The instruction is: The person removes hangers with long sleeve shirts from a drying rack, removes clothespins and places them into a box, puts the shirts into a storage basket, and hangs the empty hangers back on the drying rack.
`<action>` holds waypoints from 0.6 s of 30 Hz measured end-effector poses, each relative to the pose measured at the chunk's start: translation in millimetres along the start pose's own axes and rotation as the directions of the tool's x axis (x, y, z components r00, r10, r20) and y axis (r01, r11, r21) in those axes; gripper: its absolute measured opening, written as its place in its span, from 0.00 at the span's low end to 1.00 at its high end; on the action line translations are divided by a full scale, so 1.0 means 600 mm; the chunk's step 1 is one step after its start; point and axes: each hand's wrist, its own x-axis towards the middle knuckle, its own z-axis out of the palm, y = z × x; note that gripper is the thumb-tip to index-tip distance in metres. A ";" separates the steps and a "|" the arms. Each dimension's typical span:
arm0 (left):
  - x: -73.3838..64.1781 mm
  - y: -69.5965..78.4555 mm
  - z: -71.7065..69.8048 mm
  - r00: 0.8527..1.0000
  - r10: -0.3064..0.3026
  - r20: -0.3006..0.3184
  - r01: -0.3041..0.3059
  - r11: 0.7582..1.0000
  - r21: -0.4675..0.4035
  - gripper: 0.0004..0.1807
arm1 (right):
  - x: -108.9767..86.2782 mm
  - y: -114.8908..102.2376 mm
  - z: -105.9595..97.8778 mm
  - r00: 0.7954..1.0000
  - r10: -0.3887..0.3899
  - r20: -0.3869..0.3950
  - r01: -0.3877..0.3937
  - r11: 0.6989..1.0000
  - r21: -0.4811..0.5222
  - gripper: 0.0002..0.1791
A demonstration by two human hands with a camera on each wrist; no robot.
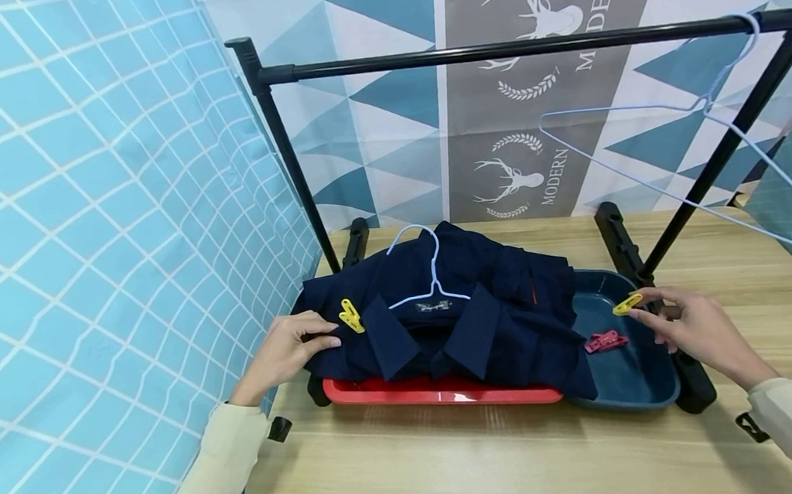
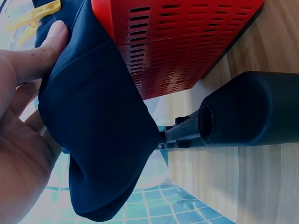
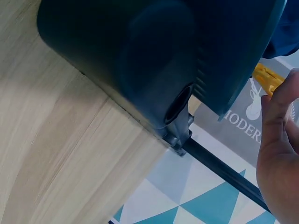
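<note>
A navy collared shirt (image 1: 515, 346) lies bunched over a red basket (image 1: 442, 394), with a light blue hanger (image 1: 434, 275) inside its neck and the hook sticking up. On the shirt's left shoulder area sits a yellow clothespin (image 1: 351, 316). Just left of that clip, my left hand (image 1: 288, 350) pinches the shirt fabric between thumb and fingers; in the left wrist view the cloth (image 2: 98, 112) hangs down past the hand. My right hand (image 1: 695, 324) pinches a second yellow clothespin (image 1: 627, 305) above the right side of a dark blue basin (image 1: 638, 400). Pink clothespins (image 1: 606, 340) lie in that basin.
A black rack stands over the baskets, its bar (image 1: 492, 51) running across the back. Another light blue hanger (image 1: 636, 106) hangs from the bar's right end. The rack's right foot (image 1: 695, 386) is beside the basin. A blue checked curtain (image 1: 101, 224) borders the wooden table (image 1: 455, 459) on the left.
</note>
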 end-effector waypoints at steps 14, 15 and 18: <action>-0.001 -0.001 0.001 1.000 -0.001 0.000 0.001 1.000 0.001 0.12 | -0.002 0.009 0.005 0.998 -0.067 0.012 0.068 0.992 -0.107 0.23; -0.001 -0.001 0.001 1.000 0.000 -0.001 0.000 1.000 -0.001 0.12 | -0.001 0.011 0.006 0.997 -0.072 0.014 0.073 0.990 -0.117 0.23; -0.001 -0.001 0.001 1.000 0.000 -0.004 0.000 1.000 -0.005 0.12 | 0.000 0.015 0.008 0.995 -0.103 0.008 0.103 0.982 -0.160 0.22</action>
